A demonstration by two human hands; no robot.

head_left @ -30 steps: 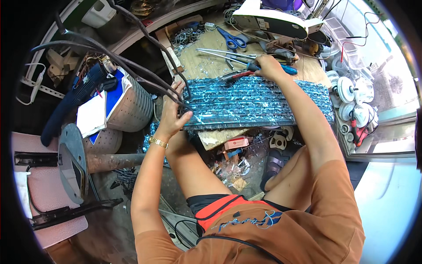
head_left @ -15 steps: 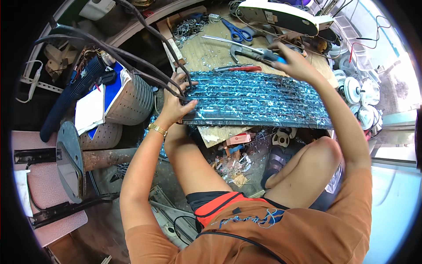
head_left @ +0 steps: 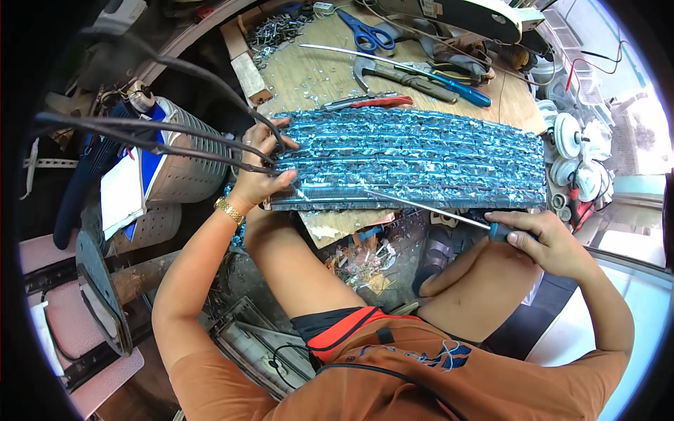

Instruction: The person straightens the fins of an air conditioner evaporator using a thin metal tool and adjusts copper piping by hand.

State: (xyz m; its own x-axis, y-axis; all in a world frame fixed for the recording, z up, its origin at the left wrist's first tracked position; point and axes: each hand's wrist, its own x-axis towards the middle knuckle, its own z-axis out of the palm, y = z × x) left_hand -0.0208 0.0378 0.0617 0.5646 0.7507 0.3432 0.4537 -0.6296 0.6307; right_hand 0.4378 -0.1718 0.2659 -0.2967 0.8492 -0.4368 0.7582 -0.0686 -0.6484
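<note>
While mostly hiding the screwdriver (head_left: pixel 430 209) handle within the right hand's (head_left: pixel 551 242) clamped fingers, resting the left hand (head_left: pixel 257 160), partly behind dark tubes (head_left: pixel 233 95), with unclear grip, on the finned coil (head_left: pixel 414 156) across the bench (head_left: pixel 316 77).

Left grip (head_left: pixel 254 184) splayed, right grip (head_left: pixel 551 244) curled

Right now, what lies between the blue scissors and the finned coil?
In the head view, a long-shafted screwdriver, a hammer and a red-and-grey hand tool lie between the blue scissors and the finned coil.
</note>
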